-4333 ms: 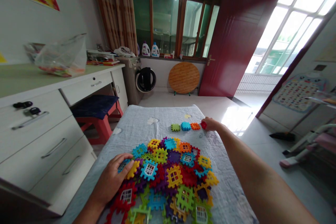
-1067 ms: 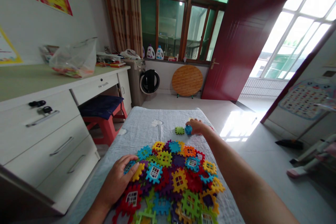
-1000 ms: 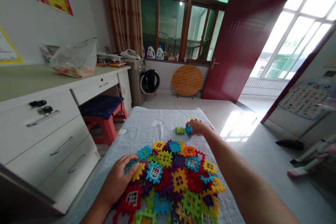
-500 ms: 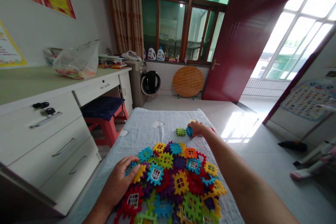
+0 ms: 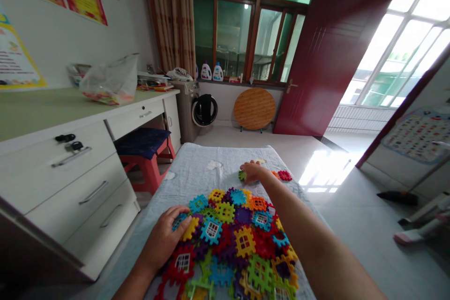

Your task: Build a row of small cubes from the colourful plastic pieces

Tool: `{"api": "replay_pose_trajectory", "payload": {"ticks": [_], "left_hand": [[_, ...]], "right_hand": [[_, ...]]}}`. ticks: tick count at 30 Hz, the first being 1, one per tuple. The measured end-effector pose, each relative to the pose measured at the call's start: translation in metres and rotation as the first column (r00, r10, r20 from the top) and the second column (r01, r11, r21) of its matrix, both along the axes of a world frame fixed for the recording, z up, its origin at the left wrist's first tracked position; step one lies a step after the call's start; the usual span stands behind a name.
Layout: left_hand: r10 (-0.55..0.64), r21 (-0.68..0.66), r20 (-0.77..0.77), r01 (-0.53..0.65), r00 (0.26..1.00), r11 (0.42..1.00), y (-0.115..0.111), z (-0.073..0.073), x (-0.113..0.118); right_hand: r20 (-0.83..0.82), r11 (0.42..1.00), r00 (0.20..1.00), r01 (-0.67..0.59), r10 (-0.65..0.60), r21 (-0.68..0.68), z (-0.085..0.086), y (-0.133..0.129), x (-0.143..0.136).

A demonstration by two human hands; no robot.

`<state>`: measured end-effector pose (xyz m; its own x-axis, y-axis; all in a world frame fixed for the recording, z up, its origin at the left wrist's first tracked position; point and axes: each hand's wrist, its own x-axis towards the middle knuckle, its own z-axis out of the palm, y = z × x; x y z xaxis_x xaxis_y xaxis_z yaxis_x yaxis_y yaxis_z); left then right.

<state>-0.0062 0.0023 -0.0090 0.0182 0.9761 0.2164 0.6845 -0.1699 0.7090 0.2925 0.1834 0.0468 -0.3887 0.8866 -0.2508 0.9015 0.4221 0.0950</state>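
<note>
A person's right hand [image 5: 252, 171] reaches across a cloth-covered worktop [image 5: 200, 164], its fingers bent over a green piece [image 5: 242, 176]; whether they pinch it cannot be told. An orange piece [image 5: 275, 175], partly hidden by the forearm, and a red piece [image 5: 285, 176] lie on the cloth beyond the wrist. The left hand [image 5: 162, 235], thumb apart from the fingers, rests at the left edge of a heap of multicolored toothed pieces [image 5: 243, 216], touching a blue piece [image 5: 178, 221] and a yellow piece [image 5: 190, 229]. A stool [image 5: 146, 150] stands left of the worktop.
</note>
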Motion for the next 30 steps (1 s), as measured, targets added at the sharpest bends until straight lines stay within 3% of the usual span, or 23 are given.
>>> {"api": "replay_pose_trajectory", "payload": {"ticks": [8, 11, 15, 21, 25, 30], "left_hand": [[-0.043, 0.006, 0.056, 0.043, 0.998, 0.999, -0.004, 0.011, 0.007], [-0.075, 0.009, 0.070, 0.075, 0.995, 0.997, -0.005, 0.014, 0.008], [-0.116, 0.019, 0.102, 0.115, 0.988, 0.993, -0.006, 0.016, 0.009], [-0.064, 0.072, 0.177, 0.052, 0.982, 0.996, -0.007, 0.016, 0.009], [-0.026, 0.076, 0.225, 0.009, 0.974, 0.997, -0.005, 0.015, 0.008], [-0.067, 0.064, 0.197, 0.055, 0.978, 0.996, -0.005, 0.016, 0.009]], "right_hand": [[-0.003, 1.000, 1.000, 0.025, -0.025, 0.006, 0.001, -0.006, -0.003], [-0.146, 0.996, 0.989, 0.015, -0.002, 0.090, 0.005, -0.019, -0.013], [-0.351, 0.986, 0.921, -0.157, 0.166, 0.055, 0.001, -0.046, -0.043], [-0.343, 0.968, 0.913, -0.250, 0.222, -0.038, -0.007, -0.082, -0.077], [-0.372, 0.961, 0.899, -0.271, 0.232, -0.055, 0.002, -0.102, -0.077], [-0.426, 0.966, 0.883, -0.249, 0.196, -0.070, 0.020, -0.124, -0.066]]}}
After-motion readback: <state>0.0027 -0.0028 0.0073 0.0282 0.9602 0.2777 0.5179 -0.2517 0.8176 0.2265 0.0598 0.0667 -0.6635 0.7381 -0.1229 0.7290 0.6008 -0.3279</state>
